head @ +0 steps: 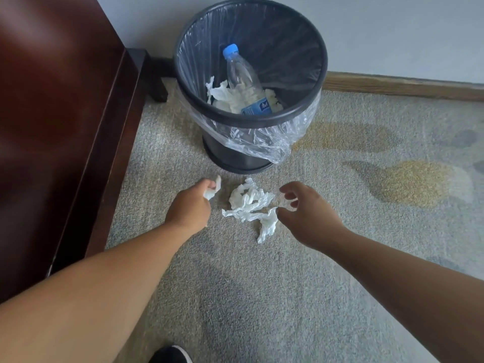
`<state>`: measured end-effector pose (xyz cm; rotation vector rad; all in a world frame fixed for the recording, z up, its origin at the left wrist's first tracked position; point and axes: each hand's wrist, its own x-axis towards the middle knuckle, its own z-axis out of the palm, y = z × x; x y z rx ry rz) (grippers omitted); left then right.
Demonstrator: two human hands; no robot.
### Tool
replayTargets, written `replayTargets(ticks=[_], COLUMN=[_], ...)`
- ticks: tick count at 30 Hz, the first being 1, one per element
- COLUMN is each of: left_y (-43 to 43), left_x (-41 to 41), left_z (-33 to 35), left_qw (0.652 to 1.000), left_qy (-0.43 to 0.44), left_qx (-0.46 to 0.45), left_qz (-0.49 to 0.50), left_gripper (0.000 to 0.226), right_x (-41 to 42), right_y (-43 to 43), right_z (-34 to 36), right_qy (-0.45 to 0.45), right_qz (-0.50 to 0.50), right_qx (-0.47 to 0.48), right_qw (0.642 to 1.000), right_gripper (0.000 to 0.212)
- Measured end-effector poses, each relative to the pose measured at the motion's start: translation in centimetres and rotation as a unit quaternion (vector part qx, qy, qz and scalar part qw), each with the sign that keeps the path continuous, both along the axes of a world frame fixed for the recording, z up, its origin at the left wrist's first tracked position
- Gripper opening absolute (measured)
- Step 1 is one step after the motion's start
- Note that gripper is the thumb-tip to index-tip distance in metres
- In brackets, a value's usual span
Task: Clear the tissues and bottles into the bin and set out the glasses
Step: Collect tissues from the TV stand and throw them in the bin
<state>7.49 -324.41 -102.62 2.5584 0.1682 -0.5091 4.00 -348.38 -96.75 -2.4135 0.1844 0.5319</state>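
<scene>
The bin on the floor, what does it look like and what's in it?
The bin is round, black, and looks plastic, standing upright on the carpet by the wall. A clear liner is folded over its rim and hangs down the front. Inside lie crumpled white tissues and a clear bottle with a blue cap, leaning.

Black round bin [251, 119] holds a clear, blue-capped bottle [242, 77] leaning on crumpled tissues [222, 98]. A larger crumpled white tissue [248, 203] lies on the floor [262, 284] just before it; the left hand [191, 208] grips a small wad [212, 192].
</scene>
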Motion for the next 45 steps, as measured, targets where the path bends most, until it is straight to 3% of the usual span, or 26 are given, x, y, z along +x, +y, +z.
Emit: replayTargets(ticks=[3,8,12,14,17,23,27,31,36,41,45], left_y=[-0.9,-2.4,-3.8,-4.4,-5.3,-7.1,-7.2,-6.1,-4.0,-1.7,-0.4], left_x=[0.0,-0.3,-0.6,-0.6,-0.7,0.0,0.2,0.3,0.4,1.3,1.7], left_z=[0.7,1.1,0.5,-0.1,-1.1,-2.6,-2.8,-2.1,0.4,1.4,1.3], left_qw=[0.998,0.997,0.996,0.997,0.997,0.991,0.99,0.998,0.972,0.933,0.932], left_qy=[-0.014,0.016,-0.017,-0.018,-0.01,0.012,0.011,0.001,0.007,0.016,0.0], left_qx=[-0.065,-0.078,-0.083,-0.066,-0.032,0.074,0.104,-0.028,-0.227,-0.326,-0.317], left_qz=[0.006,-0.01,-0.038,-0.041,-0.073,-0.109,-0.097,-0.061,0.064,0.154,0.175], left_gripper=[0.035,0.008,0.037,0.034,0.006,0.044,0.022,0.005,0.008,0.012,0.019], right_x=[0.1,-0.2,-0.5,-0.6,-0.8,-1.5,-1.9,-2.1,-1.7,-1.2,-0.9], right_y=[-0.3,0.0,0.0,-0.1,-0.4,-0.9,-1.0,-0.9,-0.1,1.1,2.0], right_z=[0.1,-0.8,-1.3,-1.5,-1.7,-1.6,-1.6,-2.0,-2.7,-3.5,-4.4], right_qy=[0.001,0.005,0.003,0.002,0.001,-0.004,-0.007,0.0,0.011,0.018,0.022], right_qz=[0.003,0.008,0.008,0.001,-0.009,-0.014,-0.01,-0.008,0.0,0.018,0.031], right_qx=[-0.011,-0.02,-0.02,-0.015,-0.012,-0.015,-0.02,-0.015,-0.021,-0.031,-0.034], right_qw=[1.0,1.0,1.0,1.0,1.0,1.0,1.0,1.0,1.0,0.999,0.999], right_gripper=[0.044,0.045,0.044,0.044,0.044,0.043,0.044,0.045,0.046,0.049,0.052])
